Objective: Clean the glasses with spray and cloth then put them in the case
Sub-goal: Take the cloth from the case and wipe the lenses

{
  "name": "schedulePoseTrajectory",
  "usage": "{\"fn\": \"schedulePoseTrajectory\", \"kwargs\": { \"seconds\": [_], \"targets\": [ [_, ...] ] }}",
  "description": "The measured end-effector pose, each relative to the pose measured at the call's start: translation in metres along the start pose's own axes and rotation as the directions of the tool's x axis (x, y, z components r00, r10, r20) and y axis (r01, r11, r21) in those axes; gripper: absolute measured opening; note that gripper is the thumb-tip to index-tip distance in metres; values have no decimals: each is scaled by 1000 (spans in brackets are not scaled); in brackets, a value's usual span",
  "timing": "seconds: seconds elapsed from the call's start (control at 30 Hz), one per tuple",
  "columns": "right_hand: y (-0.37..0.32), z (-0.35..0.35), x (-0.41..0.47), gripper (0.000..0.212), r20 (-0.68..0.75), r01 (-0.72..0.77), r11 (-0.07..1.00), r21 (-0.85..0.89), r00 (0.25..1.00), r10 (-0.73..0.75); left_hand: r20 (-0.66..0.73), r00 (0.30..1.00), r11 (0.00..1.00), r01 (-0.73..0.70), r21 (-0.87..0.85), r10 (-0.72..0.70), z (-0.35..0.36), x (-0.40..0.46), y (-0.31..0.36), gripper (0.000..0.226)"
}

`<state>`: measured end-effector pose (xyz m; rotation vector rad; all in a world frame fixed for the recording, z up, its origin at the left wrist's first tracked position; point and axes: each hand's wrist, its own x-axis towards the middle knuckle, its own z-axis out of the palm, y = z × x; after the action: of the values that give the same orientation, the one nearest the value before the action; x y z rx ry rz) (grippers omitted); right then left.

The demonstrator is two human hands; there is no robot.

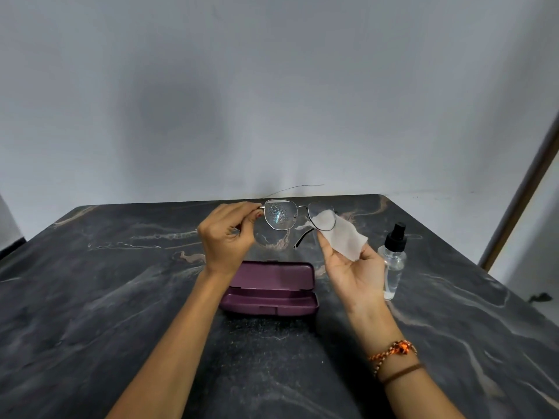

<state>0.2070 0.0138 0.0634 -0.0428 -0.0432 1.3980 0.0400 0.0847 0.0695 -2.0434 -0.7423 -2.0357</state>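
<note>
My left hand [225,234] pinches the left hinge of thin metal-framed glasses [298,217], held up above the table. Spray droplets cover the left lens. My right hand [352,267] holds a small grey cloth [341,237], palm up, with the cloth lying against the right lens from behind. An open purple glasses case [269,287] sits on the table below my hands, its inside bare. A clear spray bottle [393,261] with a black nozzle stands upright just right of my right hand.
The dark marbled table [106,297] stretches to both sides and ends at a grey wall behind. A brown door frame [520,204] runs along the right edge. Woven bracelets circle my right wrist.
</note>
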Motion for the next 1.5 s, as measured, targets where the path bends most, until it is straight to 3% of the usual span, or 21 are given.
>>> {"fn": "schedulePoseTrajectory", "kwargs": {
  "seconds": [0.1, 0.23, 0.33, 0.37, 0.5, 0.57, 0.73, 0.97, 1.17, 1.33, 1.5],
  "targets": [
    [2, -1, 1, 34, -40, -3, 999, -36, 999, 2, 14, 1000, 1000, -20, -8, 20, 1, 1, 1, 8],
    [2, -4, 3, 33, -81, 39, 999, -32, 996, -41, 29, 998, 998, -62, -25, 63, 3, 0, 1, 10],
    [1, -6, 6, 73, -72, 111, 993, -32, 991, -113, 37, 997, 997, -70, -44, 72, 4, -1, 2, 14],
    [1, -7, 6, 77, -69, 115, 992, -52, 991, -118, 45, 996, 997, -69, -47, 71, 4, -1, 3, 14],
    [3, -7, 5, 22, -125, 76, 980, -186, 987, -100, 87, 992, 995, -83, -64, 88, 5, -2, 4, 10],
    [2, -9, 8, 5, -155, 90, 968, -235, 979, -129, 104, 989, 993, -98, -69, 105, 5, -3, 5, 9],
    [5, -10, 13, 10, -127, 149, 890, -430, 966, -223, 132, 978, 986, -156, -64, 164, 6, -6, 7, 11],
    [10, -16, 13, 28, -168, 217, 726, -652, 893, -418, 207, 955, 977, -195, -91, 210, 10, -13, 12, 10],
    [8, -12, 12, 53, 43, 293, 724, -625, 939, -342, 182, 965, 981, -179, -70, 189, 9, -10, 13, 4],
    [9, -5, 8, 29, 92, 217, 793, -569, 975, -201, 113, 980, 986, -162, -44, 166, 3, -5, 8, 11],
    [8, -6, 8, 17, 75, 205, 796, -570, 977, -197, 121, 981, 988, -148, -32, 151, 2, -4, 6, 4]
  ]
}}
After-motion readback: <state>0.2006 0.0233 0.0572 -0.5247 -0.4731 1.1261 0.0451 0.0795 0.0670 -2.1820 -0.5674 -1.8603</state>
